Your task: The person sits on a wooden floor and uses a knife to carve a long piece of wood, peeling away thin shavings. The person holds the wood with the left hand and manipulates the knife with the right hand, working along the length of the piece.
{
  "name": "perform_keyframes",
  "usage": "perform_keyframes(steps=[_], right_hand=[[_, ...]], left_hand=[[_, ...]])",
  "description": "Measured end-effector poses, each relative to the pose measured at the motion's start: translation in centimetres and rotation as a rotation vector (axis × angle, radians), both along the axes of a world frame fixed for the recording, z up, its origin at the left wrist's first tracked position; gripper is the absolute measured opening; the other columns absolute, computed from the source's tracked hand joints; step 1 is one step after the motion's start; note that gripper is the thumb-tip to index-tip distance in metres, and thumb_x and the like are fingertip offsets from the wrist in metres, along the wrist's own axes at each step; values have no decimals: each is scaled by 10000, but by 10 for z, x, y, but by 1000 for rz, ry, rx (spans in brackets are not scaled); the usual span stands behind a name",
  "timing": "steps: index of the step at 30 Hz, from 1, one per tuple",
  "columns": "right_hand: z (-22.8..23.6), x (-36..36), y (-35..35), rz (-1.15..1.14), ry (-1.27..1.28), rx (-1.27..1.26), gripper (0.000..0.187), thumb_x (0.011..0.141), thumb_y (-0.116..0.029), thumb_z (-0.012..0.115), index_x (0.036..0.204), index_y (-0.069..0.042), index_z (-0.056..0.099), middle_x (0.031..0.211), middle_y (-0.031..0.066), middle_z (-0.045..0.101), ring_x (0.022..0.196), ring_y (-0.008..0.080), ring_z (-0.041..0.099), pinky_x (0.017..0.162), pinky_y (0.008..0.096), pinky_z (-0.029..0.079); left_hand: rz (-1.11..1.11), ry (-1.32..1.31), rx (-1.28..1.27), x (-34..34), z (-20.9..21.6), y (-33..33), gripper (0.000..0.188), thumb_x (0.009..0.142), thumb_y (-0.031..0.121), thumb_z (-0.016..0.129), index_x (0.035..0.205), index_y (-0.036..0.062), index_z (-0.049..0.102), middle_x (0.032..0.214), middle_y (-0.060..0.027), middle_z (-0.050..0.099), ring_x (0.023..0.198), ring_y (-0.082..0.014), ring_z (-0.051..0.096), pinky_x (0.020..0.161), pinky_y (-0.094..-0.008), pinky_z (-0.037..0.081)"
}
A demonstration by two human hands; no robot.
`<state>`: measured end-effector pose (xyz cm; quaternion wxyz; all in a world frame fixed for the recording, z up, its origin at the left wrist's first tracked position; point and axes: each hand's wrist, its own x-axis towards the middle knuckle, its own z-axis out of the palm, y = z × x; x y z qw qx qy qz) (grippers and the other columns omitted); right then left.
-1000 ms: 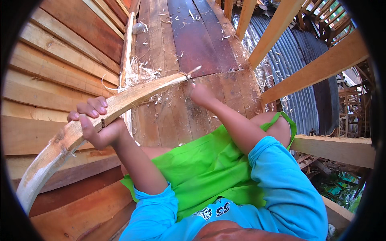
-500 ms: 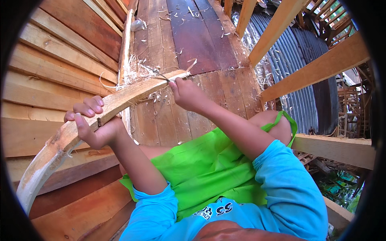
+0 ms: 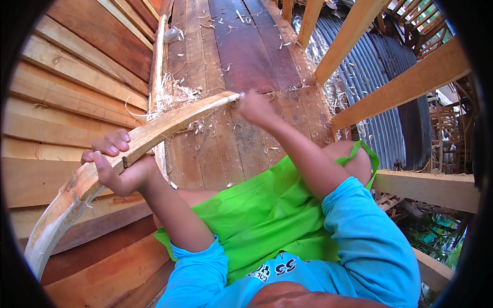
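Observation:
A long curved piece of wood [image 3: 174, 120] slants from the lower left up to the middle, its far end tapered and freshly pale. My left hand [image 3: 131, 173] wraps around its middle, thumb and fingers on opposite sides. Right at the tapered tip is my right hand [image 3: 257, 109], closed in a fist and smeared by motion. The thin dark knife seen in that fist half a second ago is hidden or blurred now. Curled wood shavings [image 3: 177, 95] lie heaped on the floor beyond the piece.
Plank walling [image 3: 67, 108] stands close on the left. The plank floor [image 3: 218, 149] carries scattered shavings and a small clear plastic-like lump [image 3: 173, 35]. Wooden railing beams [image 3: 400, 95] run along the right, with corrugated metal sheets [image 3: 372, 77] beyond. A green apron [image 3: 267, 215] covers my lap.
My right hand has moved right and slightly up, along the wood to its tip. The knife blade no longer shows. The left hand and the curved wood have barely shifted.

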<state>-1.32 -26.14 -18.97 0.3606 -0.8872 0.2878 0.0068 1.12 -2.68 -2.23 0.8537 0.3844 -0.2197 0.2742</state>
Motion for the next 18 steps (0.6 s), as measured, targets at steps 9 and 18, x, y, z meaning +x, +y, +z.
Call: perform_keyframes(steps=[9, 18], right_hand=[[-33, -19, -63, 43, 145, -232, 302, 836, -333, 659, 1027, -99, 661, 1010, 127, 691, 958, 319, 660, 827, 429, 513], [-26, -11, -70, 109, 47, 50, 146, 811, -186, 667, 850, -48, 693, 858, 165, 694, 864, 305, 681, 734, 439, 524]], left_hand=[[164, 174, -78, -1, 11, 8, 100, 798, 177, 597, 859, 176, 518, 605, 4, 418, 537, -127, 427, 560, -286, 382], [183, 181, -65, -4, 12, 15, 109, 795, 169, 618, 862, 169, 532, 605, -2, 423, 544, -120, 427, 564, -283, 384]])
